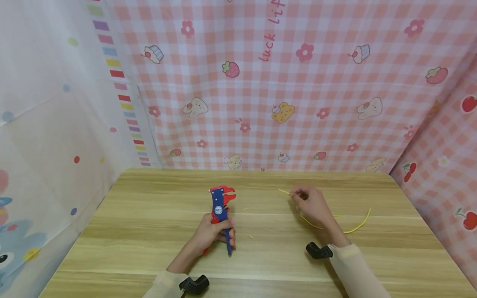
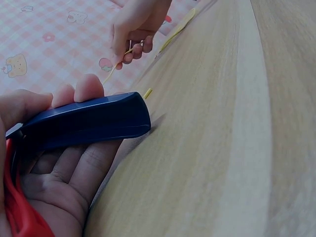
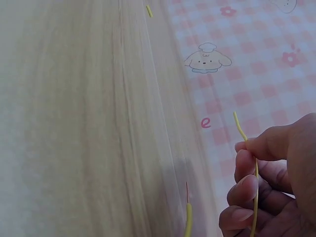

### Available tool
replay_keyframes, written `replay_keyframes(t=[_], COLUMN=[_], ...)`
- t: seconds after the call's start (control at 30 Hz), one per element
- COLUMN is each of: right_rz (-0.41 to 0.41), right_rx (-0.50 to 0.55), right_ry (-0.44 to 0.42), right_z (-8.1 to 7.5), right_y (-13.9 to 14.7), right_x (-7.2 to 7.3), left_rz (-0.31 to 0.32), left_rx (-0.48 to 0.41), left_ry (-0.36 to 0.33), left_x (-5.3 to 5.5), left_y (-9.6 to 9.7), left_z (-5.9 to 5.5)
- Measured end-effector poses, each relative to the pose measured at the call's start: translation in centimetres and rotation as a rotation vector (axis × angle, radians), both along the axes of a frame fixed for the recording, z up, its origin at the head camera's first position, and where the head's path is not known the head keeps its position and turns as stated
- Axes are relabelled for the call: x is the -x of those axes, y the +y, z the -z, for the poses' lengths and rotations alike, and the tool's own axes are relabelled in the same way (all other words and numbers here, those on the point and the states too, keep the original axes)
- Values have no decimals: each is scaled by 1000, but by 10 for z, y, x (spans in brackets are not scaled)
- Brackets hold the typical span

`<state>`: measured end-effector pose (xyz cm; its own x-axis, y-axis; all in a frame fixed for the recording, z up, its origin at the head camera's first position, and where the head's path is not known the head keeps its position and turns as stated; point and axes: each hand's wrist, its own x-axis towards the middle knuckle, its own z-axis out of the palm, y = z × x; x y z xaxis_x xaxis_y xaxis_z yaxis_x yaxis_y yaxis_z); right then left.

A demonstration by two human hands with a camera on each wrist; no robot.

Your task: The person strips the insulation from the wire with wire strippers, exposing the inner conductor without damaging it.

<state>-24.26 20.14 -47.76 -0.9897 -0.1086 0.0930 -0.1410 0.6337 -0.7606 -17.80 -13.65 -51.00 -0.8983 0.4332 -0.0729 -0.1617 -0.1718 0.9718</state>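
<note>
Around the handles of a red-and-blue wire stripper (image 1: 217,201) my left hand (image 1: 206,232) is wrapped, its notched jaws pointing up and away. The blue handle (image 2: 98,118) crosses the palm in the left wrist view, with the red handle (image 2: 25,217) beside it. My right hand (image 1: 312,205) pinches a thin yellow wire (image 1: 283,191) between thumb and forefinger, to the right of the stripper. A short insulated end of that wire (image 3: 239,123) sticks out past the fingertips. Below the hand, a yellow wire end (image 3: 188,217) shows a bare copper-coloured tip.
Two short yellow insulation scraps lie on the wooden table (image 1: 149,215): one scrap (image 1: 244,209) right of the stripper, another scrap (image 1: 251,237) nearer me. Curved yellow wire (image 1: 359,224) extends right of my right wrist. A pink checked curtain (image 1: 261,136) hangs behind the table.
</note>
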Motion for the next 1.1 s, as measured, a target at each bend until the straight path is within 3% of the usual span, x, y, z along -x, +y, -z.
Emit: replay_keyframes(t=[1.1], right_rz=[-18], right_rx=[36], right_ry=[-26], right_z=[-6], right_y=[-6], right_x=[-24], left_rz=[4], left_rx=[-4], left_ry=[-2], left_x=[0], left_y=[1], left_z=[-1])
